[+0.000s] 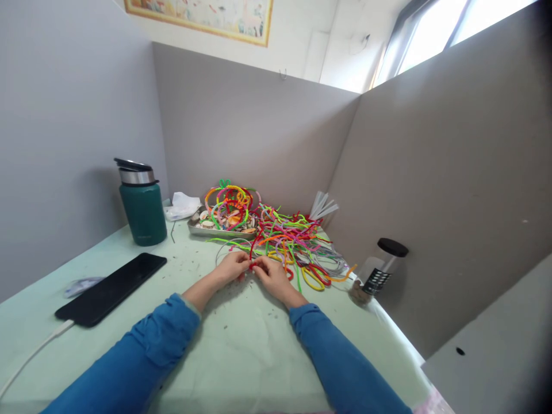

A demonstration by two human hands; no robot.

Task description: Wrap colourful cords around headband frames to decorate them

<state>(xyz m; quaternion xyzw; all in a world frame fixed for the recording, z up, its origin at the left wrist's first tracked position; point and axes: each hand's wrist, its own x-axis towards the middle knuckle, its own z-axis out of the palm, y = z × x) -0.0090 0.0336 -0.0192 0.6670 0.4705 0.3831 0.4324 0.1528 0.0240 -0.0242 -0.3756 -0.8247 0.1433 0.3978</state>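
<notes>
Both hands meet over the middle of the table, their fingertips pinched on a red fuzzy stem [252, 250] that rises from between them and bends at its lower end. My left hand [233, 267] is closed on its left side. Closed on the right side is my right hand [270, 275]. Just behind the hands lies a loose pile of colourful fuzzy stems [297, 230]. A metal tray [224, 233] behind my left hand holds small flat pieces, with bent colourful stems on top.
A green bottle [144, 213] with its lid up stands at the back left, near white tissue [184, 204]. A black phone [112, 288] with a white cable lies left. A clear jar [379, 270] with black lid stands at the right edge. Grey partitions surround the table [241, 356].
</notes>
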